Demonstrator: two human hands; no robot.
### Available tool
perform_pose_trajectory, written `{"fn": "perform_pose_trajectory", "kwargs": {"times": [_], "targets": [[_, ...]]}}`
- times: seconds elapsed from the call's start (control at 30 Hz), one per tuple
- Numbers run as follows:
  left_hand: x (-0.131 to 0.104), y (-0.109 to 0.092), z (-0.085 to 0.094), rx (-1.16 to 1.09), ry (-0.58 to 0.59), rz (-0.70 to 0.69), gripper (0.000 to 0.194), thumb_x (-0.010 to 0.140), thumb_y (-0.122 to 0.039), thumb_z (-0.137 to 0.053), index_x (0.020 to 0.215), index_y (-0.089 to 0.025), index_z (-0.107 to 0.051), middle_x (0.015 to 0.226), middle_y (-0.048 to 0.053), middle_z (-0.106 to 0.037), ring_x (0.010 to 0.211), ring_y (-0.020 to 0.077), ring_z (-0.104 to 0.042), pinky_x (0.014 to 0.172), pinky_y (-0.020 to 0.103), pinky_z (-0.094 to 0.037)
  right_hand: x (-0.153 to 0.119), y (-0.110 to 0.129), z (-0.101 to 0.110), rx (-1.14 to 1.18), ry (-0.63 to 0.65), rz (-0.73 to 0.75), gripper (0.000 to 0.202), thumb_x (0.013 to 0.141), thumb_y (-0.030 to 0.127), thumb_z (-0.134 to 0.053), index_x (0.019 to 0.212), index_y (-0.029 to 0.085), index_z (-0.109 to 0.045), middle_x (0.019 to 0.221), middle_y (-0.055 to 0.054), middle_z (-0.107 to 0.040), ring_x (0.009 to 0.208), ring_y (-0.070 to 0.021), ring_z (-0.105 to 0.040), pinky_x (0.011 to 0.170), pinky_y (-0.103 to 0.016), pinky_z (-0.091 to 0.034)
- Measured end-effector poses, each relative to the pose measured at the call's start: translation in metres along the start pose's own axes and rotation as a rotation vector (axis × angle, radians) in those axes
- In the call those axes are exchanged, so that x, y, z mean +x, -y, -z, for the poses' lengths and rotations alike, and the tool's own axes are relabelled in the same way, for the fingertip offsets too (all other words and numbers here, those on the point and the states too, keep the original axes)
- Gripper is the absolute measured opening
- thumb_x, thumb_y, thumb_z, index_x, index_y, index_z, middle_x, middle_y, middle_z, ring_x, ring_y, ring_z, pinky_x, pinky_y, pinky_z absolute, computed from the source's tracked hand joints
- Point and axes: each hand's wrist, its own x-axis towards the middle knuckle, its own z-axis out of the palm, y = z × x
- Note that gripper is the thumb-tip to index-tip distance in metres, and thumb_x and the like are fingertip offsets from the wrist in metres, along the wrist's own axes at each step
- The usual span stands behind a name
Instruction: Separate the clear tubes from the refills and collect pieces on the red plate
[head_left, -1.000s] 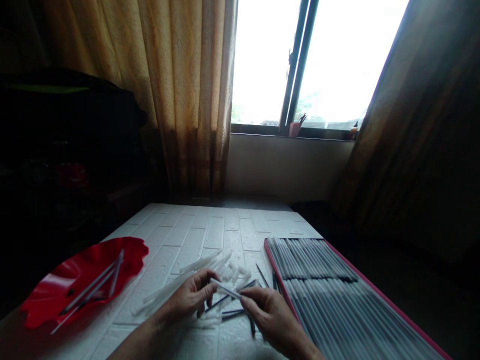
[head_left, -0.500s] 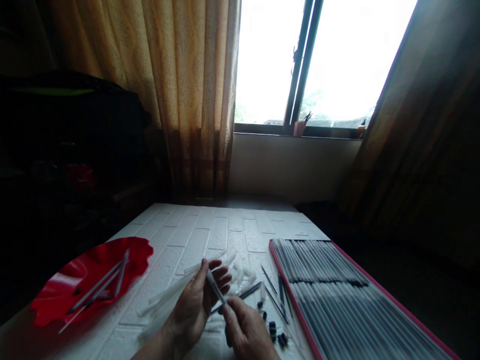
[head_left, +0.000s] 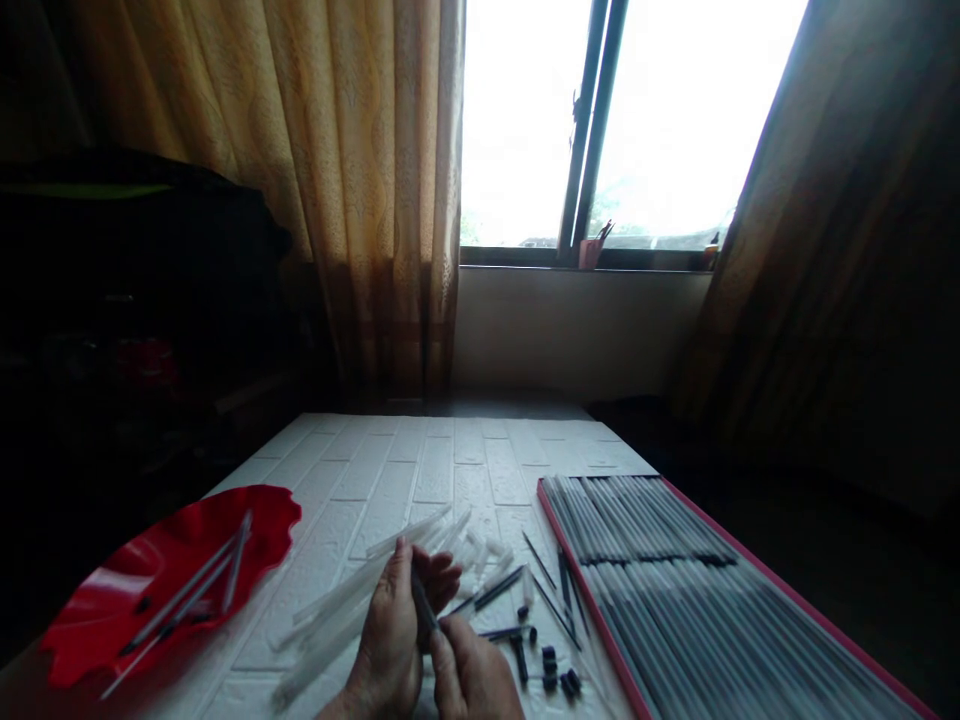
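Together, left hand (head_left: 394, 635) and right hand (head_left: 474, 668) grasp dark slim rod (head_left: 424, 603); left fingers half-curled.

The thin, dark grey, round stick (head_left: 424, 606) was in the two hands. It leaned, with its top end in the left hand (head_left: 391, 635) and its low end at the fingertips of the right hand (head_left: 474, 668). Some of it was hidden. Long, see-through plastic tubes (head_left: 319, 655) lay in a loose, messy pile on the table just beside the left hand. Short, round black caps (head_left: 550, 655) and skinny dark rods (head_left: 500, 588) lay spread out flat near the right hand.
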Motion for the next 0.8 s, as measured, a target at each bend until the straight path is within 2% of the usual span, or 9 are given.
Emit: {"fn": "perform_pose_trajectory", "kwargs": {"times": [0.23, 0.47, 0.57, 0.67, 0.73, 0.8], "targets": [[0.005, 0.007, 0.002, 0.021, 0.049, -0.028, 0.034, 0.092, -0.034, -0.049, 0.066, -0.015, -0.058, 0.057, 0.006, -0.07, 0.062, 0.0202, -0.071, 0.067, 0.031, -0.057, -0.001, 0.004, 0.003, -0.005, -0.004, 0.005, 0.051, 0.096, 0.048, -0.021, 0.071, 0.021, -0.056, 0.061, -0.005, -0.066, 0.057, -0.0167, -0.062, 0.05, -0.023, -0.033], [0.004, 0.009, 0.001, -0.016, 0.057, 0.026, 0.035, 0.093, -0.033, -0.048, 0.065, -0.016, -0.057, 0.057, 0.004, -0.07, 0.062, 0.0185, -0.071, 0.069, 0.03, -0.057, 0.003, 0.014, 0.013, 0.098, 0.054, -0.065, 0.042, 0.093, 0.043, -0.029, 0.075, 0.02, -0.059, 0.067, -0.006, -0.068, 0.062, -0.0178, -0.063, 0.054, -0.023, -0.036], [0.0, 0.001, -0.001, 0.009, 0.066, 0.04, 0.029, 0.094, -0.03, -0.047, 0.072, -0.015, -0.059, 0.065, 0.006, -0.073, 0.067, 0.0196, -0.072, 0.071, 0.032, -0.057, 0.011, 0.015, 0.02, 0.189, 0.1, -0.102, 0.039, 0.092, 0.043, -0.031, 0.077, 0.019, -0.059, 0.072, -0.007, -0.069, 0.068, -0.0187, -0.064, 0.058, -0.023, -0.04], [-0.002, -0.011, 0.0, 0.025, 0.146, 0.07, 0.03, 0.096, -0.034, -0.042, 0.084, -0.015, -0.063, 0.08, 0.009, -0.075, 0.075, 0.0204, -0.073, 0.073, 0.032, -0.057, 0.016, 0.013, 0.028, 0.284, 0.152, -0.128, 0.035, 0.09, 0.045, -0.036, 0.083, 0.019, -0.058, 0.075, -0.005, -0.067, 0.07, -0.018, -0.063, 0.063, -0.023, -0.042], [0.0, -0.016, 0.004, 0.016, 0.213, 0.084, 0.035, 0.097, -0.039, -0.037, 0.096, -0.015, -0.063, 0.092, 0.011, -0.075, 0.082, 0.0205, -0.072, 0.076, 0.031, -0.056, 0.016, 0.012, 0.032, 0.321, 0.199, -0.175, 0.032, 0.09, 0.045, -0.039, 0.084, 0.019, -0.056, 0.064, -0.001, -0.062, 0.061, -0.0156, -0.059, 0.058, -0.023, -0.042], [0.005, -0.019, 0.008, 0.027, 0.233, 0.088, 0.039, 0.098, -0.042, -0.034, 0.105, -0.016, -0.061, 0.1, 0.011, -0.073, 0.088, 0.02, -0.071, 0.078, 0.03, -0.055, 0.016, 0.015, 0.037, 0.335, 0.215, -0.223, 0.03, 0.09, 0.043, -0.04, 0.08, 0.019, -0.054, 0.054, 0.003, -0.055, 0.051, -0.0133, -0.054, 0.052, -0.021, -0.039]]}}
